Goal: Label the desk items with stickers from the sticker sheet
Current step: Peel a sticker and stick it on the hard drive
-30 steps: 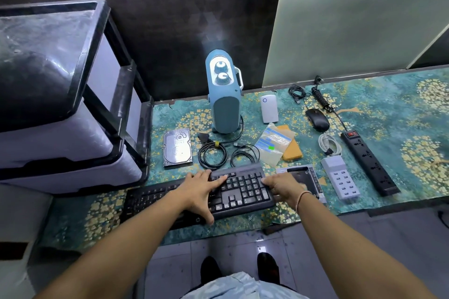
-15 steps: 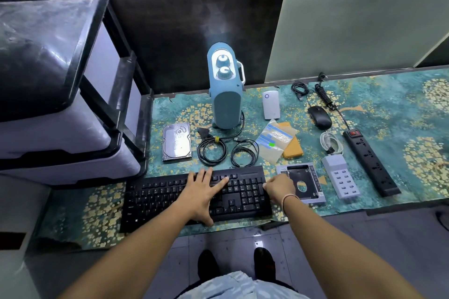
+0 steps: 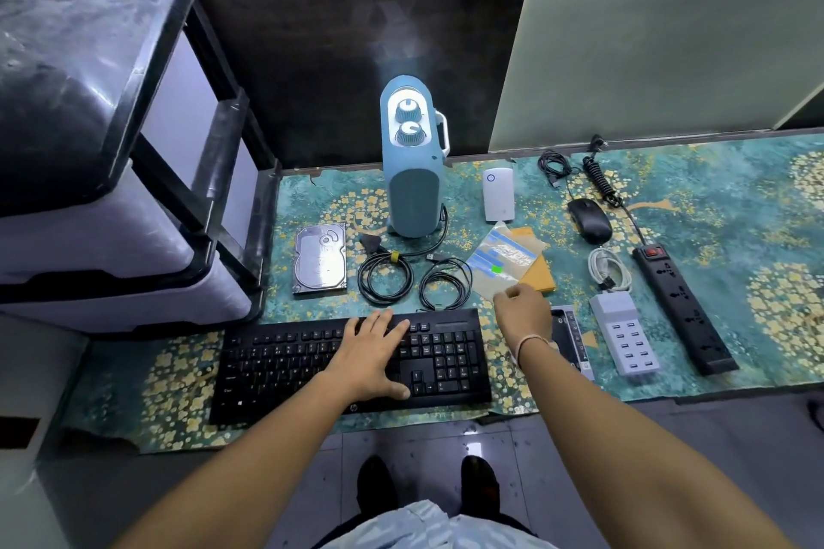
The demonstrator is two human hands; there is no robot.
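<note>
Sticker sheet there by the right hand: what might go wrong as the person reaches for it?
The right hand is at the near corner of the sticker sheet, which overlaps an orange pad; tugging the sheet could drag the pad along. The sheet looks thin and clear, so it may bend or crease. The left hand rests flat on the keyboard and may press keys.

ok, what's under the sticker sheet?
An orange envelope sticks out from under the sticker sheet on its right side. The rest of it is covered, so anything else beneath can't be seen.
</note>
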